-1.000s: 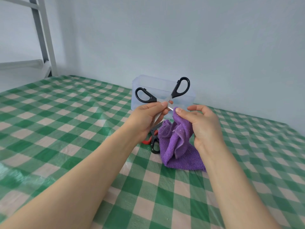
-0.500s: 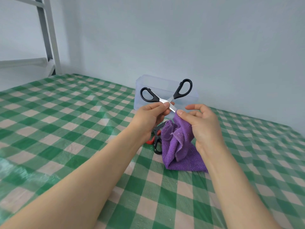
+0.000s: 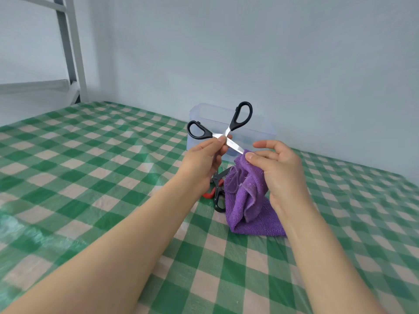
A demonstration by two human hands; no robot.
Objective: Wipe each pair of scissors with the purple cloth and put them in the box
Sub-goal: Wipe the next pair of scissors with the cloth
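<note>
Black-handled scissors (image 3: 234, 126): aloft, handles spread, left hand (image 3: 204, 159) pinching at the pivot.
Purple cloth (image 3: 247, 196): pinched by right hand (image 3: 278, 168); it has slid from pivot to blade tip, so this stroke looks nearly done.
Box (image 3: 260, 130): 12 o'clock, behind.
Second scissors (image 3: 218, 189): lying below.
Worktop (image 3: 90, 166): green-check cover.
Pale wall; grey frame (image 3: 72, 48), 10 o'clock.

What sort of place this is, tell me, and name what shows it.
Probably a plain home or dormitory room: a surface under a green checked plastic cloth, a bare pale wall close behind it, and a grey metal frame like a bunk bed's at the left.
</note>
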